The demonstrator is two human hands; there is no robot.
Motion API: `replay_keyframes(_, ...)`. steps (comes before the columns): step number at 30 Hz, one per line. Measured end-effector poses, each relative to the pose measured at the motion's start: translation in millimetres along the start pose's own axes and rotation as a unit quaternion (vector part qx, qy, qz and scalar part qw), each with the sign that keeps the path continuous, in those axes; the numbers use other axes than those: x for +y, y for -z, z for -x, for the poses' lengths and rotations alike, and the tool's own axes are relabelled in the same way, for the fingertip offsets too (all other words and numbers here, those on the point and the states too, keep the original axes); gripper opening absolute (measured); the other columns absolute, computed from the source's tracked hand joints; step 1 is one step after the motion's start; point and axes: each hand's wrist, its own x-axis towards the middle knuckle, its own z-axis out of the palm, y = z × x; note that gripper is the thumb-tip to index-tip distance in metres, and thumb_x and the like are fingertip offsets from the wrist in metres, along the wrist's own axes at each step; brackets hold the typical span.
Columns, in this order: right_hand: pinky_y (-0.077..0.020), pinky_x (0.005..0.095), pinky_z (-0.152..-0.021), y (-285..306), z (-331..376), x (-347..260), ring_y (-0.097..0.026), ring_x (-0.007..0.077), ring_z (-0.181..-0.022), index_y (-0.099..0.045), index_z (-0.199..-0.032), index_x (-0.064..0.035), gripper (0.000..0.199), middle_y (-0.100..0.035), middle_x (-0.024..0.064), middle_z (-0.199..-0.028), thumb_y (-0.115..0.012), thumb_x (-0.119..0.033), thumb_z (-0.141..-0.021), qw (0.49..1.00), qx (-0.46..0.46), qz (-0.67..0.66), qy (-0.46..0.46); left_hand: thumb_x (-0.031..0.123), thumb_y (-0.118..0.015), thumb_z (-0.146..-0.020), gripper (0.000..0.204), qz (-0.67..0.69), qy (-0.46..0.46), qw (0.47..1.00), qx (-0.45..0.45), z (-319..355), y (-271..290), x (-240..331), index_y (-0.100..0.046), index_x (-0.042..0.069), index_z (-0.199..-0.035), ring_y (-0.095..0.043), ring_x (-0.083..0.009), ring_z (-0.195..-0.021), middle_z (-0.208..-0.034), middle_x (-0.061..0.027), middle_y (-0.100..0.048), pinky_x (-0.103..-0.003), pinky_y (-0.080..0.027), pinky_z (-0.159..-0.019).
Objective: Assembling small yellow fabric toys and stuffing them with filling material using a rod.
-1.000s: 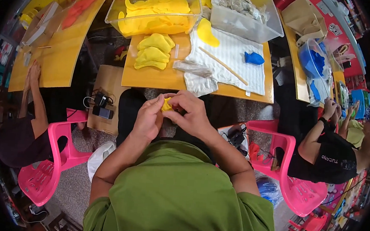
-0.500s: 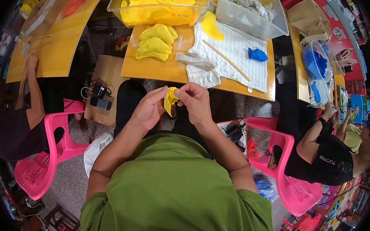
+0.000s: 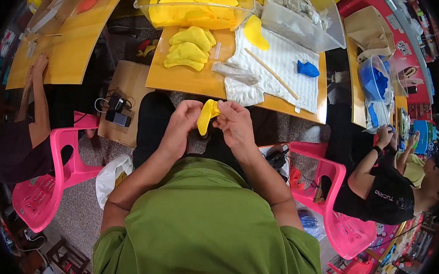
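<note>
- Left hand and right hand both pinched on a small yellow fabric piece, held over the lap, just below the table edge.
- Fingers narrow, gripping opposite edges; likely for close handwork.
- Stack of matching yellow pieces at 12 o'clock from the hands, within reach.
- Wooden stick and blue piece on a striped cloth at 1 o'clock.
</note>
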Motion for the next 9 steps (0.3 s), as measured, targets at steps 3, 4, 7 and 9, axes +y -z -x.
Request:
replay_keyframes(3,-0.0443,0.0253,-0.05,-2.9,2.9,1.3,-0.043,0.0072,-0.049,-0.056,-0.074,-0.0066,0.018,-0.047,-0.0025,-0.059,-0.064,-0.017,-0.085,0.999,0.024,0.001,0.025,0.013,-0.063,-0.084,0.023,-0.191,-0.147,0.968,0.065,7.0,-9.5,-2.0,-0.052,0.002,-0.101,-0.052,-0.007,-0.082,-0.088,-0.0018,-0.056,-0.025,-0.044,-0.07)
replay_keyframes(4,-0.0445,0.0255,-0.051,-5.6,5.3,1.2,-0.043,0.0075,-0.05,-0.056,-0.075,-0.006,0.017,-0.047,-0.0023,-0.059,-0.065,-0.017,-0.085,0.999,0.024,0.015,0.026,0.012,-0.063,-0.084,0.023,-0.202,-0.131,0.97,0.044,5.1,-5.9,-3.7,-0.052,0.001,-0.101,-0.053,-0.0071,-0.077,-0.086,-0.0016,-0.057,-0.023,-0.044,-0.066)
replay_keyframes(7,-0.0453,0.0263,-0.053,-5.2,8.9,0.6,-0.043,0.008,-0.05,-0.057,-0.078,-0.0046,0.017,-0.047,-0.0017,-0.059,-0.065,-0.017,-0.085,0.999,-0.001,0.032,0.005,0.012,-0.063,-0.084,0.023,-0.219,-0.092,0.971,0.026,-6.4,16.4,-11.9,-0.052,0.001,-0.102,-0.053,-0.0079,-0.062,-0.078,-0.0013,-0.057,-0.019,-0.042,-0.056)
replay_keyframes(9,-0.0457,0.0269,-0.054,-1.6,10.1,-0.4,-0.044,0.0083,-0.05,-0.057,-0.08,-0.0037,0.017,-0.047,-0.0014,-0.059,-0.065,-0.017,-0.085,0.999,-0.025,0.035,-0.017,0.014,-0.063,-0.085,0.027,-0.268,-0.079,0.959,-0.048,-9.8,33.3,-7.9,-0.054,0.002,-0.108,-0.053,-0.0066,-0.064,-0.078,0.0003,-0.058,-0.019,-0.042,-0.057)
